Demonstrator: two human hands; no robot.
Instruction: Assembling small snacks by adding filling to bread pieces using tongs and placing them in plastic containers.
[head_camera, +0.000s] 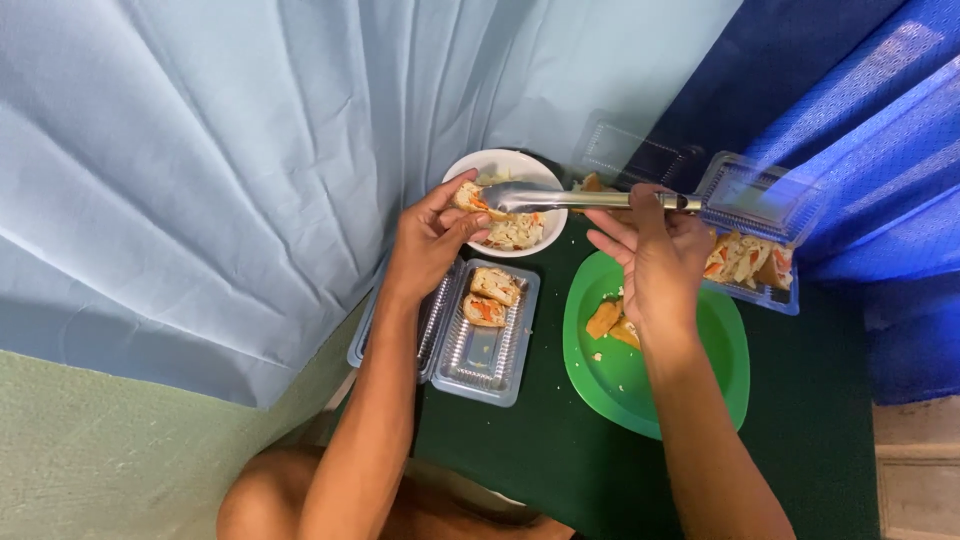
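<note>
My left hand (432, 235) pinches a sandwich piece (468, 197) at the near-left rim of a white bowl (535, 165) that holds more filled sandwich pieces. My right hand (655, 255) grips metal tongs (560, 199), whose tips reach the same sandwich piece over the bowl. Below my left hand sits an open clear plastic tray (485, 350) with two sandwich pieces (490, 297) at its far end.
A green plate (610, 380) with small fried pieces (612, 322) lies under my right wrist. A second clear hinged container (760, 275) of sandwich pieces sits at the right. Dark green cloth covers the table; light blue and dark blue curtains hang behind.
</note>
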